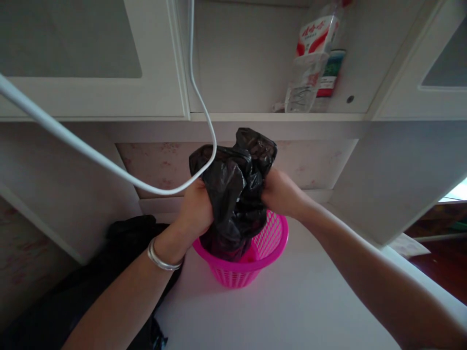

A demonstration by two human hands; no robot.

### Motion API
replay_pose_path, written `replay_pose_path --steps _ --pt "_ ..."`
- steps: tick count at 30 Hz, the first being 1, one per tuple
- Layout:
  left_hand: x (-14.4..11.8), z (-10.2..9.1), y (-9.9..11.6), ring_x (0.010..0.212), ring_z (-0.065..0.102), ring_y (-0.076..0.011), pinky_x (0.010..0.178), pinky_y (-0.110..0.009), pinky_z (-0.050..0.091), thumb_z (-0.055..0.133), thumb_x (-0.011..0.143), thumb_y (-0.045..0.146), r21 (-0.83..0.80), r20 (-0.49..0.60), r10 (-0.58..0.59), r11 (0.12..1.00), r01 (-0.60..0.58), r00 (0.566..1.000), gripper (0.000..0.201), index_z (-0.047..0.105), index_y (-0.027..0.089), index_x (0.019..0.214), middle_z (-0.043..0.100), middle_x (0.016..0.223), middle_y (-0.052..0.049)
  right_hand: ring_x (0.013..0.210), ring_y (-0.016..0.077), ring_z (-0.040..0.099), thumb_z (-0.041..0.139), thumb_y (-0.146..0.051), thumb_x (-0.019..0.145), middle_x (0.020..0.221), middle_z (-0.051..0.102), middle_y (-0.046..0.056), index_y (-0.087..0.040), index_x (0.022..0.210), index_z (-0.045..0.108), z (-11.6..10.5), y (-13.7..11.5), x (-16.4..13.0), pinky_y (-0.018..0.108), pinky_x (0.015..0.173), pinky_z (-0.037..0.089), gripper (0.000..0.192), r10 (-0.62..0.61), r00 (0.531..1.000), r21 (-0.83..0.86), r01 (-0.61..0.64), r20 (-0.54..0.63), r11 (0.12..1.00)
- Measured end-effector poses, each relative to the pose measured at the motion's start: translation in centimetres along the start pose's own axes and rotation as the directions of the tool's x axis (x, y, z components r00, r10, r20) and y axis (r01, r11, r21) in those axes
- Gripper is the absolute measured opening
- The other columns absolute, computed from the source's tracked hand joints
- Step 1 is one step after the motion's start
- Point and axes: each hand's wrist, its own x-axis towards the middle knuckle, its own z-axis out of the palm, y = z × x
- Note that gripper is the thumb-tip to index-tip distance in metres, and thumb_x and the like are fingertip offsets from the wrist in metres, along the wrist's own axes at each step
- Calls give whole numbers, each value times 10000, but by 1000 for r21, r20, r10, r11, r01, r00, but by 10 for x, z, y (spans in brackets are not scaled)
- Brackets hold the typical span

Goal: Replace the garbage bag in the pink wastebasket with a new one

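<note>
A thin black plastic bag (233,194) is bunched up between my two hands, its top edge loose and its lower part hanging into a pink plastic basket (241,270). My left hand (199,206) is closed on the bag's left side, with a silver bangle on that wrist. On the opposite side my right hand (279,192) grips the bag, its fingertips hidden behind the plastic. The basket has lattice sides and stands on a white surface (292,301).
A white cable (146,187) loops across in front of the bag. Dark fabric or plastic (124,243) lies at the left. On the shelf above stand a clear bottle (310,68) and another labelled bottle (330,73). White cabinet panels (397,194) enclose both sides.
</note>
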Motion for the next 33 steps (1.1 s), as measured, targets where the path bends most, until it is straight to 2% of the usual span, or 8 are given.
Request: replay_pose_path --steps 3,6,11,15,19,23,28,33 --pt "-4 -2 -4 765 701 -214 719 -341 585 800 676 403 -3 18 11 1000 -11 1000 206 696 227 704 727 696 13 990 340 713 539 -57 698 984 774 121 -156 899 735 1 -3 -2 378 821 539 298 3 999 3 -3 40 1000" --pt "-1 -1 -10 665 671 -177 668 -307 566 787 693 339 0 4 30 1000 -30 1000 138 718 223 723 734 691 28 1006 319 701 564 -119 726 978 765 100 -162 950 730 -2 -6 -6 397 858 547 281 -82 986 271 41 143 962" --pt "8 9 -17 750 697 -190 742 -317 571 752 739 300 -103 67 26 994 -19 997 89 747 224 786 753 758 27 929 278 701 734 -412 733 936 750 75 -168 1074 683 -16 -4 -12 372 784 589 422 -149 945 728 -118 292 675" --pt "12 19 -21 929 709 -239 913 -378 550 740 765 338 -59 156 53 997 -44 986 145 754 211 834 771 863 -8 909 252 692 852 -354 601 896 752 50 -173 1014 703 -11 -5 -6 349 826 581 475 -136 966 613 -29 220 789" --pt "14 20 -17 1109 661 -264 1060 -424 469 699 785 212 74 282 160 979 -188 946 184 738 190 963 755 1037 -53 809 224 673 719 -220 690 790 735 28 -146 857 732 6 -7 3 326 761 554 184 26 999 367 -16 -22 930" --pt "2 7 -8 1230 582 -272 1121 -456 413 668 749 50 357 320 292 844 -400 901 450 655 195 1175 626 1301 -100 641 189 626 552 -70 650 564 602 -6 -127 575 644 14 0 2 256 596 463 132 111 992 170 -99 -65 980" --pt "-58 -27 -23 1222 550 -250 1082 -447 460 608 906 155 642 207 358 652 -403 910 382 586 249 1276 512 1297 -95 701 219 648 512 -95 674 569 615 -8 -141 558 649 10 8 -1 281 641 486 186 161 956 232 -103 -245 967" --pt "-121 -57 -59 1088 591 -272 948 -444 543 670 850 153 804 395 399 286 -522 827 412 548 212 1239 550 1164 -116 695 213 634 567 -113 688 548 596 -10 -148 535 636 -14 -6 1 269 606 480 171 122 905 183 -50 -408 982"
